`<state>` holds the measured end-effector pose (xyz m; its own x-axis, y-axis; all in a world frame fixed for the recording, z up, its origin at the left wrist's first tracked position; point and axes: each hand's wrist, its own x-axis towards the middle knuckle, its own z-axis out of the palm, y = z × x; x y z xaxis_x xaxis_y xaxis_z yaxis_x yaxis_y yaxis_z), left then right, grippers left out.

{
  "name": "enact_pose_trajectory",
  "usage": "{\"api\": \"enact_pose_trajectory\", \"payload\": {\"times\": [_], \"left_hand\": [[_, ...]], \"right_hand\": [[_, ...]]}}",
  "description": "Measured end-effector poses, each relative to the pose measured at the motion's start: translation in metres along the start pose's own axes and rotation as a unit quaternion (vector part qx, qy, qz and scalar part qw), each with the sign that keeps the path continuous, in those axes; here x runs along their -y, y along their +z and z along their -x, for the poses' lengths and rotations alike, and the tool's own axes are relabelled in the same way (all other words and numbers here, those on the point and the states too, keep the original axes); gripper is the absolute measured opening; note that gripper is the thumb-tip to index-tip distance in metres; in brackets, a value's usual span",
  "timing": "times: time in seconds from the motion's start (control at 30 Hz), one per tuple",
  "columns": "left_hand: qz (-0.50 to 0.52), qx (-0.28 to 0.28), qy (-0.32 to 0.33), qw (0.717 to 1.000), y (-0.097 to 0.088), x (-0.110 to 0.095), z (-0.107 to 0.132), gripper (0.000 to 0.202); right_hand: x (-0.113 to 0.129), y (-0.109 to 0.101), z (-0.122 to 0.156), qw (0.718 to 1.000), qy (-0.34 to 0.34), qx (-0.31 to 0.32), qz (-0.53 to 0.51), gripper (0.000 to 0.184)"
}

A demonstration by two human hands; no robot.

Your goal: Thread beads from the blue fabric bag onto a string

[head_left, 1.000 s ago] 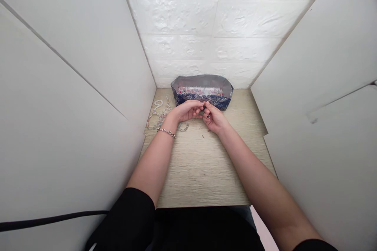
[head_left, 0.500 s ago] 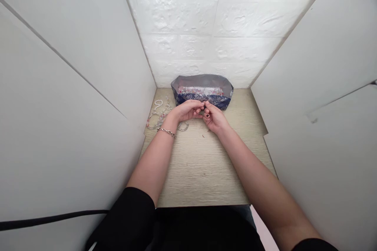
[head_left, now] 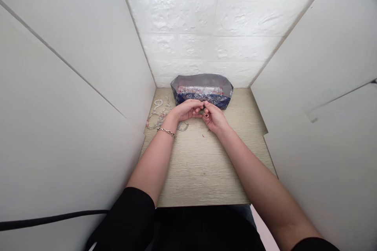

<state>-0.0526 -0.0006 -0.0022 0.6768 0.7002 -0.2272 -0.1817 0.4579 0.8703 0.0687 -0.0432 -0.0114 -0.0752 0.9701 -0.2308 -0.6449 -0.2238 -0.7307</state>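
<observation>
Light was bright and diffuse, apparently from above; glossy white wall [head_left: 247, 17] threw mild glare. Side panels [head_left: 59, 145] ran grey, stretched toward the edges. Top-right corner darkened. Black sleeves [head_left: 126, 219] lost detail; small beads [head_left: 161, 118] looked soft, fine detail smeared.

Black top [head_left: 203, 229], sleeves [head_left: 125, 215] stopping near elbows. Short white streak [head_left: 93, 246] low on left sleeve. Left wrist: silvery chain-link bracelet [head_left: 166, 132].
</observation>
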Motion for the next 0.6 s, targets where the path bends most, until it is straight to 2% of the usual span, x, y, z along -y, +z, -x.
{"api": "enact_pose_trajectory", "payload": {"times": [0.37,0.6], "left_hand": [[-0.004,0.04,0.015,0.999,0.0006,-0.001,0.0025,0.015],[-0.016,0.04,0.016,0.999,-0.0031,0.0004,0.0005,0.016]], "right_hand": [[-0.0046,0.0026,0.0005,0.997,-0.055,-0.019,0.046,0.019],[-0.0055,0.004,0.001,0.994,-0.078,-0.025,0.071,0.02]]}}
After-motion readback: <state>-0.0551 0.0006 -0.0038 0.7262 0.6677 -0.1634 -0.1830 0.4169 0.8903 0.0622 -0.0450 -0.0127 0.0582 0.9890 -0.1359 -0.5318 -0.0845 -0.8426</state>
